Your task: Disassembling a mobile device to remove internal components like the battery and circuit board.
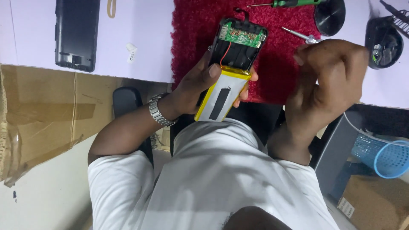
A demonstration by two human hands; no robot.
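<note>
We have one view only, head-worn camera, looking steeply down over own torso and lap. Picture reads inverted: desk edge (128, 76) runs across 12 o'clock, white shirt (213, 179) fills 6 o'clock. Close range; left hand (200, 85) and right hand (328, 81) sit near centre, large in frame. Red mat (272, 64) at 12 o'clock, cardboard (38, 123) at 9 o'clock, blue basket (383, 155) at 4 o'clock. No second view, so we see no shared part.
</note>
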